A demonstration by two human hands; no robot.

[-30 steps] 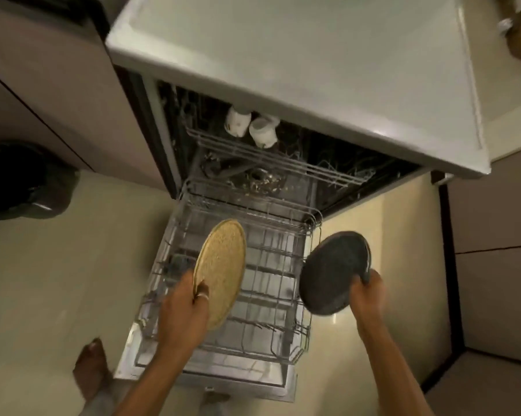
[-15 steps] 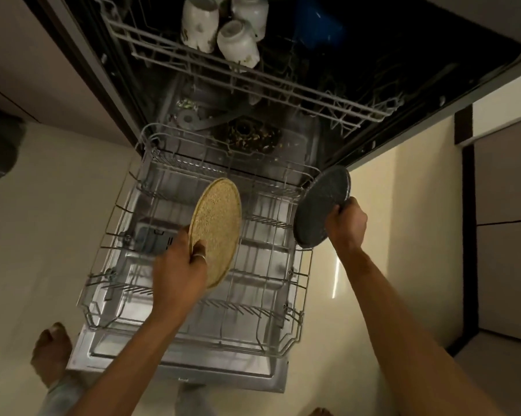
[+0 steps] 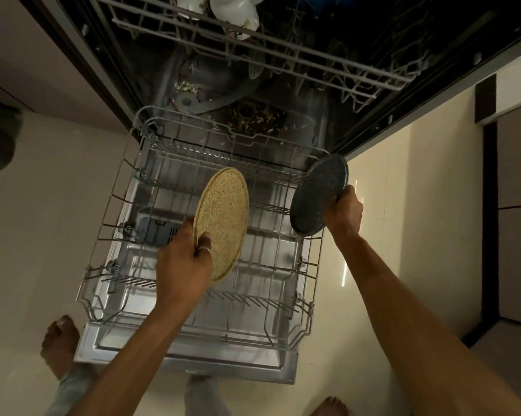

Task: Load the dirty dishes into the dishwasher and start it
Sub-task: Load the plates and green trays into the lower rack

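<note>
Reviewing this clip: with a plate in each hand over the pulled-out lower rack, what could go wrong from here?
1. The dark plate is pinched at its edge by the right hand, level with the lower rack's right rim; it might knock the wire or slip.
2. The left hand holds the tan plate by one edge only, so it could drop onto the tines.
3. Debris sits in the tub filter and may hamper washing.

Dishwasher door [image 3: 193, 360] down, lower rack [image 3: 109, 211] pulled out over it, bare. Left hand [image 3: 182, 265] grips tan plate [image 3: 223, 222] on edge above rack centre. Right hand [image 3: 344, 213] grips grey plate [image 3: 317, 195] tilted at rack's right rim. White cups [image 3: 235, 9] upturned in upper rack [image 3: 283, 52]. Debris at tub filter [image 3: 254, 115].
</note>
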